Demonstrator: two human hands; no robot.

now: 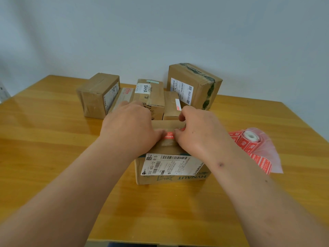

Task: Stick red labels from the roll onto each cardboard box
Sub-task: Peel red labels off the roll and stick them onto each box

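A cardboard box (170,178) with a white shipping label stands in the middle of the table, close to me. On its top lies a red label (169,135). My left hand (130,127) lies flat over the left of the box top, its thumb pressing the label's left end. My right hand (199,130) has its fingers curled and pinches the label's right end between thumb and forefinger. The roll of red labels (249,139) lies to the right on a pink plastic bag (270,154), with a strip unrolled toward me.
Several more cardboard boxes stand at the back: a long one (97,96) on the left, a BAHA-marked one (151,94), a small one (170,106) with a red-and-white sticker, and a tall one (194,84). The wooden table (53,139) meets a wall behind.
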